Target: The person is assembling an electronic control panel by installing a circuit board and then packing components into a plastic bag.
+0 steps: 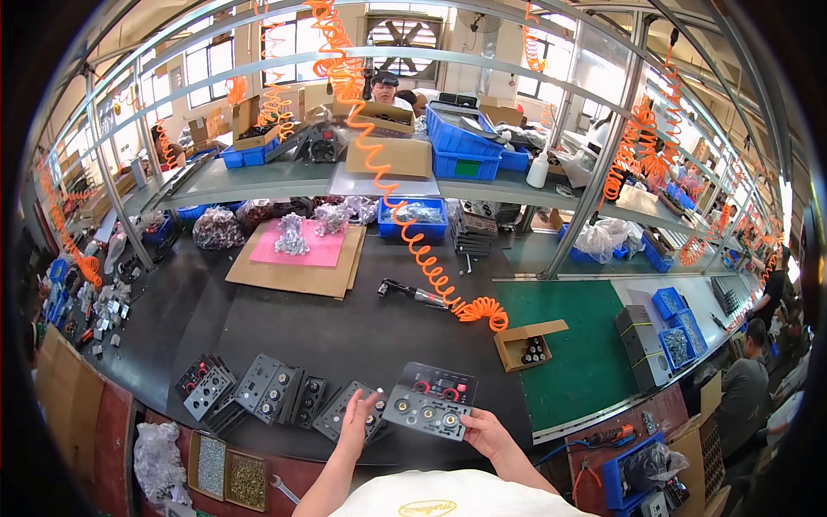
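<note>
A dark control panel [428, 401] is tilted up in front of me. Brass-coloured round fittings line its lower part, and red-ringed parts show on its upper part. My right hand [488, 432] grips its lower right corner. Just left of that panel is my left hand [353, 424], its fingers stretched out, over a similar panel [331, 419] lying on the table. Whether something tiny sits at its fingertips is too small to tell. Further left stand more such panels [265, 389], some leaning in stacks [207, 388].
A pneumatic screwdriver [415, 294] lies on the black table [284, 336], joined to an orange coiled hose [422, 250]. A small cardboard box [508, 355] of dark round parts stands right. Trays of small hardware [247, 479] and a wrench [284, 489] lie lower left.
</note>
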`<state>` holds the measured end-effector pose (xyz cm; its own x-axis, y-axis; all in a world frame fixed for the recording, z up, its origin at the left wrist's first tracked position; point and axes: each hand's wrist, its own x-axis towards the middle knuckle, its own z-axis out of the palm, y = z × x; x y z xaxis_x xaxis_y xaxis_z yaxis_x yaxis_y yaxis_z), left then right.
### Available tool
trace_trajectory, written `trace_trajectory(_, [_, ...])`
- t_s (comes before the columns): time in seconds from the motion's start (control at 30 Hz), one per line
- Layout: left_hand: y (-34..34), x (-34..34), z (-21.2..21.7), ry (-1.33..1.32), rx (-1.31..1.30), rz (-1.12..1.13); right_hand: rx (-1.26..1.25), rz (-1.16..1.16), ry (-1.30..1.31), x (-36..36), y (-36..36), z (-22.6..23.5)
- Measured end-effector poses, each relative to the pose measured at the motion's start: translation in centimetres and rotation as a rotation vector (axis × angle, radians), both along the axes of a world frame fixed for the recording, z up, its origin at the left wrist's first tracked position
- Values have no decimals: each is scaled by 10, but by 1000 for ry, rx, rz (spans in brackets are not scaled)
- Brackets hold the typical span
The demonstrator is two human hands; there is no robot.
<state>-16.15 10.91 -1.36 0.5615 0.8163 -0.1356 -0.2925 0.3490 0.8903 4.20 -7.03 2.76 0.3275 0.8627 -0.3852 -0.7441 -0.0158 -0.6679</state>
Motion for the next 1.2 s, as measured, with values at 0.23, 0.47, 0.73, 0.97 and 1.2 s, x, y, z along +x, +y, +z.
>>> trace_trajectory(0.23, [-13, 0, 6, 23, -244, -223, 31, 174, -44, 3, 13, 6])
trace_trajectory(0.47, [-21, -9, 6, 27, -230, -251, 16, 200, -36, 3, 12, 3])
trace_trajectory(0.73, [-24, -5, 11, 7, -238, -291, 11, 205, -28, 14, 15, 0])
trace_trajectory(0.97, [-45, 9, -13, -55, -397, -449, -32, 150, -28, 38, -1, -26])
trace_trajectory(1.2, [-80, 44, -120, -165, -587, -410, -105, -31, -122, 78, -17, -156])
